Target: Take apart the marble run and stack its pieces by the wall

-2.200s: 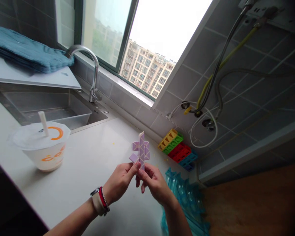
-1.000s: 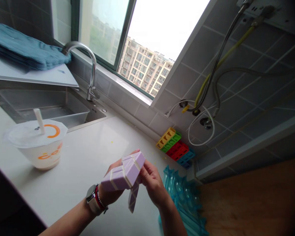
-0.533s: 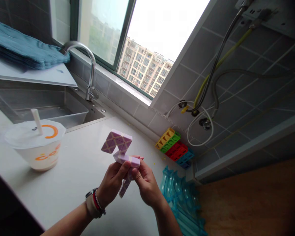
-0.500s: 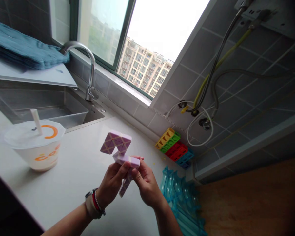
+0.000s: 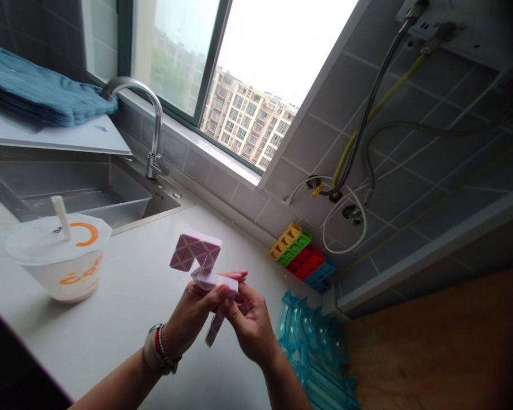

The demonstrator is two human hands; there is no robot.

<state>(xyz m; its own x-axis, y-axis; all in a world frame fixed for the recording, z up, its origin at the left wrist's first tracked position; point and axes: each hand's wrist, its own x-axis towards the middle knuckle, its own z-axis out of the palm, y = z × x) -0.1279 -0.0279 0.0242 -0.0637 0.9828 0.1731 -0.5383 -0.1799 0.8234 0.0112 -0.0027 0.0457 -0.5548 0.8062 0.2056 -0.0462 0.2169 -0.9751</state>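
Pinches a lilac, cream-lined, jointed puzzle of plastic wedges (image 5: 206, 279) in the closed fingers of left hand (image 5: 187, 318) and right hand (image 5: 252, 324); juts hooked beyond the fingers, above a glossy white table (image 5: 141, 290).

A bright window (image 5: 241, 77) stands above the white table (image 5: 149, 279) and steel sink (image 5: 164, 206); the wall (image 5: 325, 139) is grey-tiled.
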